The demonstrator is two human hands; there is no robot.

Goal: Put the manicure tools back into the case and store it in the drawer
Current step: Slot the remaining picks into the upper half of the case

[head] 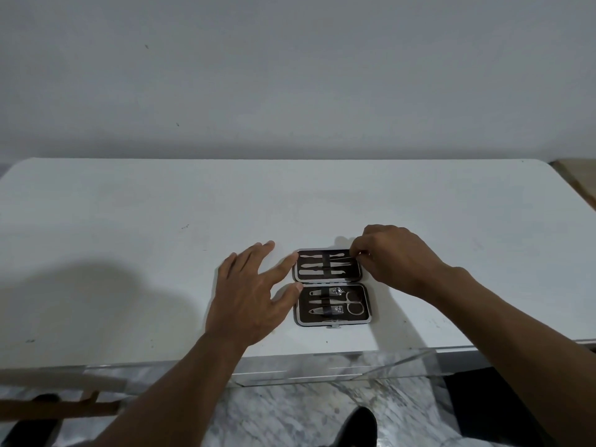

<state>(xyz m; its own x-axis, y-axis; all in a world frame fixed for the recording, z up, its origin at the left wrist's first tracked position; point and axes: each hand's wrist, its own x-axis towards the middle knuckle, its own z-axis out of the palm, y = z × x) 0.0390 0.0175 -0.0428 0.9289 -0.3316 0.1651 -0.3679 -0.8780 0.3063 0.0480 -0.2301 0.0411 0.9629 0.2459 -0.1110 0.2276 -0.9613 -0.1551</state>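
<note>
1. The case lies open and flat on the white desk, near the front edge, with a far half and a near half.
2. The near half holds scissors and two clippers under a dark strap. The far half holds thin flat tools in rows.
3. The right hand is at the right end of the far half. Its fingers are pinched on the end of a thin tool in the middle row. It looks like the hand is pushing this tool under the strap.
4. The left hand is open and holds nothing. Its fingers are spread, and two tips touch the left side of the case. I think this hand keeps the case from sliding.
5. No loose tools can be seen on the desk. So I think this is the last tool going in, or close to it.
6. Next, the thin tool needs to sit flat in its row. Then the right hand should let go.
7. After that, one half must fold over the other so the case shuts. The small catch on the near edge should click.
8. A see-through drawer looks pulled out below the desk front. The shut case would go in there.
</note>
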